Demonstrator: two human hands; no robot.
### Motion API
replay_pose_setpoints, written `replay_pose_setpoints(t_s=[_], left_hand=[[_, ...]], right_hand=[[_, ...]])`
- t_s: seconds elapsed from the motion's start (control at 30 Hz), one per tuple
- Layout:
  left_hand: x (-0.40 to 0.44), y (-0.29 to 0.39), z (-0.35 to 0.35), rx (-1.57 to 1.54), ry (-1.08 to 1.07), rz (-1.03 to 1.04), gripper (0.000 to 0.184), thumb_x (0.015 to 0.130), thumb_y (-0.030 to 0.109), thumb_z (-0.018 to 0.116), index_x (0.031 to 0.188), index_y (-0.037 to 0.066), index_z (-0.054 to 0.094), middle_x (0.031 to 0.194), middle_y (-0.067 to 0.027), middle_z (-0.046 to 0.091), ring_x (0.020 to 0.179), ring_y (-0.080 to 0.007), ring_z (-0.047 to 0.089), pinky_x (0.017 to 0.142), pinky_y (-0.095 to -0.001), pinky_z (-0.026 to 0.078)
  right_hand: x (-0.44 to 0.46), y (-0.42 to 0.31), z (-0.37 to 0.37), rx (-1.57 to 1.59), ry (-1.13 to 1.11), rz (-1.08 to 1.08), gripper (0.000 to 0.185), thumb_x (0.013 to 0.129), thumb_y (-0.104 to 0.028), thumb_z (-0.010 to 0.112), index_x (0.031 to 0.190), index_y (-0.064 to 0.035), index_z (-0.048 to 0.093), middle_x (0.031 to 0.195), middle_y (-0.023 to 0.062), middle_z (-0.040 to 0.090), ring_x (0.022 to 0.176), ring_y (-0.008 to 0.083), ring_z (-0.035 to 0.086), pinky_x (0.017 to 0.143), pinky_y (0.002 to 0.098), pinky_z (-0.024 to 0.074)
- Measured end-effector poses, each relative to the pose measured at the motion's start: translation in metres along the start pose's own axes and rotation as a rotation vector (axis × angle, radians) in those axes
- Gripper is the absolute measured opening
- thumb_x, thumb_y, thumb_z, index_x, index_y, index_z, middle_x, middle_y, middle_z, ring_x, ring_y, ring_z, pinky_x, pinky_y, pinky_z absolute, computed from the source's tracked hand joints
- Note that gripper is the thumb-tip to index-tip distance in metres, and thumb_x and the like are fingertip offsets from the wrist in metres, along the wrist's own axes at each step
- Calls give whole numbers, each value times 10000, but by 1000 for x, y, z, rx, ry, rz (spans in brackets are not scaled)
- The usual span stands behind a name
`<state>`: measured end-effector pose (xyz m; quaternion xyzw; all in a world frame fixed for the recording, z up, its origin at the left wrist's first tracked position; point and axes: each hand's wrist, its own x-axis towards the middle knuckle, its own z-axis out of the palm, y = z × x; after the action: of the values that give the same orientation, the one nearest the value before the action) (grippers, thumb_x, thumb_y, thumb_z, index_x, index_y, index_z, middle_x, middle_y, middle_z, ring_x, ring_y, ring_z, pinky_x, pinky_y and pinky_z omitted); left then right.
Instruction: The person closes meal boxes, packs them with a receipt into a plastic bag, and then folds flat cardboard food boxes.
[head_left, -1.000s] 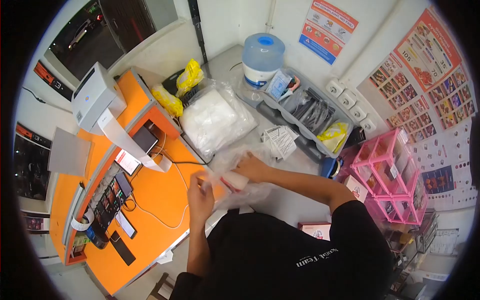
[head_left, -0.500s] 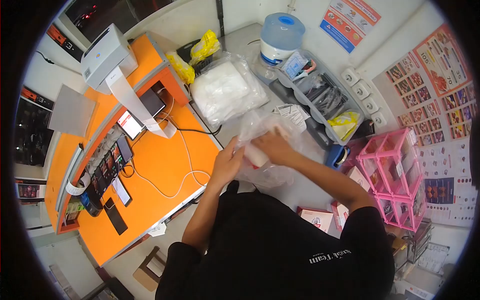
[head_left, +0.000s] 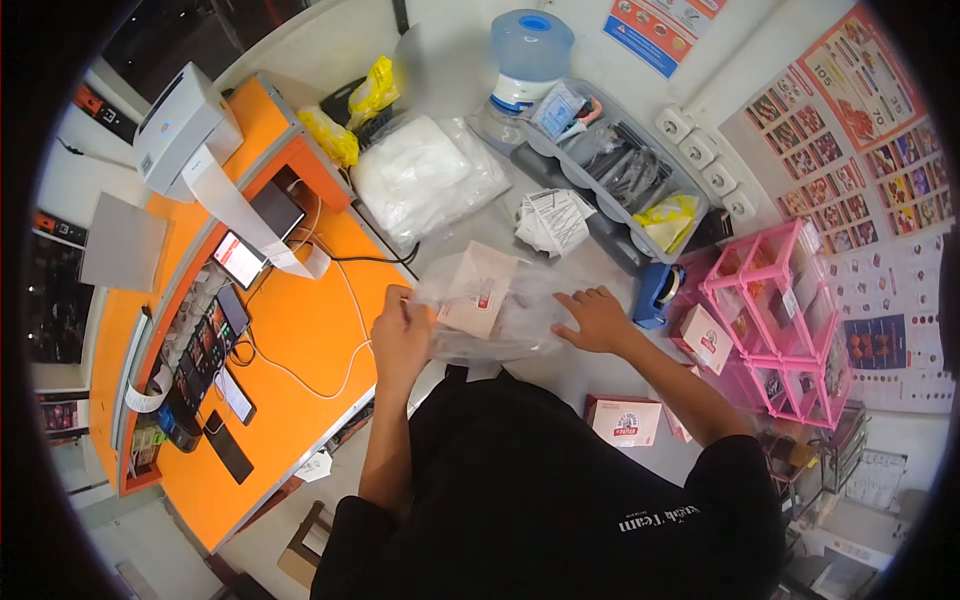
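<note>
A clear plastic bag (head_left: 510, 335) lies on the grey counter in front of me. A light paper pouch or box (head_left: 478, 288) with a red print shows through its film; I cannot tell which it is. At the bag's left edge, my left hand (head_left: 402, 335) is closed with the film in its fingers. My right hand (head_left: 598, 318) is at the right edge, its fingers spread and thumb apart, close to or touching the film. Behind the bag is a stack of printed paper slips (head_left: 553, 222).
White plastic bags (head_left: 430, 170) lie at the back. A grey organiser tray (head_left: 612, 190) and a blue tape dispenser (head_left: 658, 292) stand to the right, near a pink rack (head_left: 775, 310). A printed box (head_left: 625, 422) sits beside me. The orange desk (head_left: 310, 350) holds phones and cables.
My hands have moved apart, the right one to the right, stretching the bag out flatter. The item inside now lies flat and shows its printed face. The camera view has shifted.
</note>
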<state>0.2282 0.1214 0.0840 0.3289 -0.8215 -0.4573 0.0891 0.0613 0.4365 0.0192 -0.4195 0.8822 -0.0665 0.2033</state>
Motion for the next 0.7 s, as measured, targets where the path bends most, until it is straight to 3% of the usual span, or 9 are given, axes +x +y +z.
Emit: replay_pose_setpoints(t_s=[0.13,0.23,0.37,0.43,0.53,0.57,0.7], left_hand=[[-16,21,21,242,-188,115,474,843,288,744,1136,11,495,842,-243,686,810,-461,701,733,-530,528],[-18,35,32,300,-257,194,555,802,318,808,1130,7,487,849,-248,675,798,-463,695,726,-518,528],[-12,57,36,341,-321,173,551,845,416,776,1106,18,498,899,-279,694,848,-495,700,751,-549,535],[-4,57,36,341,-316,123,538,869,445,761,1086,12,524,893,-276,699,839,-494,701,749,-551,536],[2,44,38,423,-309,94,530,905,470,735,1096,3,572,939,-283,700,862,-489,702,753,-548,538],[2,42,39,463,-307,95,530,917,476,725,1106,0,589,963,-287,698,876,-487,702,756,-546,539],[-27,70,31,420,67,403,561,898,400,783,1264,21,590,1103,-247,667,961,-429,681,807,-500,540]], right_hand=[[-1,22,9,-264,-429,121,668,850,-478,780,1376,-105,605,1131,194,695,1137,350,645,1041,525,458],[6,0,35,46,108,-20,731,813,-390,835,1424,-100,557,1102,190,710,1090,364,666,964,539,515],[35,-15,79,115,162,120,703,822,-275,843,1429,-86,540,1046,161,730,991,365,696,844,522,555],[46,5,98,345,255,122,597,860,-243,813,1378,-60,579,989,131,748,971,328,718,769,493,562],[12,11,30,1136,-44,341,381,952,-152,711,1313,-57,634,1028,69,742,916,206,719,740,398,561],[1,12,21,1260,41,311,345,963,-127,692,1296,-48,648,1044,60,741,924,181,718,752,372,571],[-36,-12,-23,1807,345,244,267,1007,-87,654,1268,-37,677,1104,38,742,932,129,719,810,310,594]])
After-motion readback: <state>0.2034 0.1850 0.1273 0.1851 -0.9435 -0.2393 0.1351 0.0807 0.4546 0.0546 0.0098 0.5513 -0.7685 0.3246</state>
